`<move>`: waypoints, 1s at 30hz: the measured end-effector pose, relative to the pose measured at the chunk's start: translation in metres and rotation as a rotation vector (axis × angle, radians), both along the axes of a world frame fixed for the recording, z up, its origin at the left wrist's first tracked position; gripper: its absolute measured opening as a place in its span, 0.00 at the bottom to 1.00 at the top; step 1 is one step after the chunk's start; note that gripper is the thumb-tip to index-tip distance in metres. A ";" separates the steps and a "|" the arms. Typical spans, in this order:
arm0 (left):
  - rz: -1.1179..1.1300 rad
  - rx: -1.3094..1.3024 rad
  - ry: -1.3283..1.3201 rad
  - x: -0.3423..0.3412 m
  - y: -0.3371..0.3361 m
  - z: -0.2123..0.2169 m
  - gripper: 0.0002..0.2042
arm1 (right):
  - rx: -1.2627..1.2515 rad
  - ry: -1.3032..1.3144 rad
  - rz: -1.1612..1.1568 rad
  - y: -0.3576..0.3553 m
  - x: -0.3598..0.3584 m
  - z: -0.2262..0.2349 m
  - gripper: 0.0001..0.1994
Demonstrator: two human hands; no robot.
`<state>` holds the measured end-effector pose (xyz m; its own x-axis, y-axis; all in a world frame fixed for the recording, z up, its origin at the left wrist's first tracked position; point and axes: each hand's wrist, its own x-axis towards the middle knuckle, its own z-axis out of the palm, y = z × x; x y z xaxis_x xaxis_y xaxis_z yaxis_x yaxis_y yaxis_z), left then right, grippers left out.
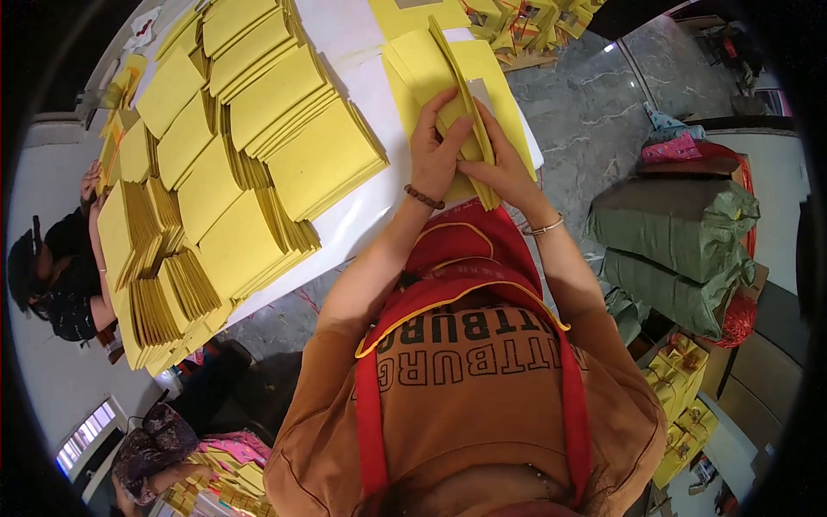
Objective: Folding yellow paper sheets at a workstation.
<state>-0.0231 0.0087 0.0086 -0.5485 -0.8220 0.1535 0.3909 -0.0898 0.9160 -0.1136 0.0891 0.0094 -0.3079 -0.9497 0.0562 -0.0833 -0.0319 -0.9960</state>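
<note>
At the table's right end, my left hand [440, 148] is closed on the left side of a folded yellow paper sheet [463, 82], its thumb and fingers around the raised fold. My right hand [506, 169] presses the same paper from the right, some of its fingers hidden behind it. The fold stands up, tilted, between my palms. More flat yellow paper [514, 108] lies beneath, with a small grey patch showing beside my right fingers. To the left, several stacks of folded yellow paper [323, 159] overlap in rows.
The white table [366, 86] ends just right of my hands. Green wrapped bales [663, 220] stand on the floor at right, above tied yellow bundles [680, 366]. More yellow bundles [530, 26] lie beyond the table. One person [65, 293] works at the far left, another [155, 448] at lower left.
</note>
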 end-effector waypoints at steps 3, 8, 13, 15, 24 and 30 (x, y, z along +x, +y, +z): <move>0.000 0.025 -0.046 0.001 -0.001 -0.005 0.15 | -0.006 -0.049 0.011 0.000 0.000 0.000 0.41; 0.008 0.060 -0.068 0.002 -0.002 -0.014 0.07 | 0.037 -0.138 -0.011 0.003 0.003 0.012 0.36; 0.118 0.128 0.001 0.004 -0.002 -0.014 0.08 | 0.056 -0.298 -0.014 0.003 -0.002 0.004 0.31; 0.140 0.094 0.022 0.001 0.002 -0.007 0.11 | 0.045 -0.105 -0.022 0.003 -0.002 0.000 0.31; 0.043 -0.061 -0.120 0.003 -0.003 -0.002 0.15 | -0.011 0.091 -0.022 -0.002 0.002 0.000 0.36; 0.036 -0.020 -0.036 0.001 0.000 -0.001 0.14 | 0.028 0.180 -0.035 -0.002 0.003 0.004 0.39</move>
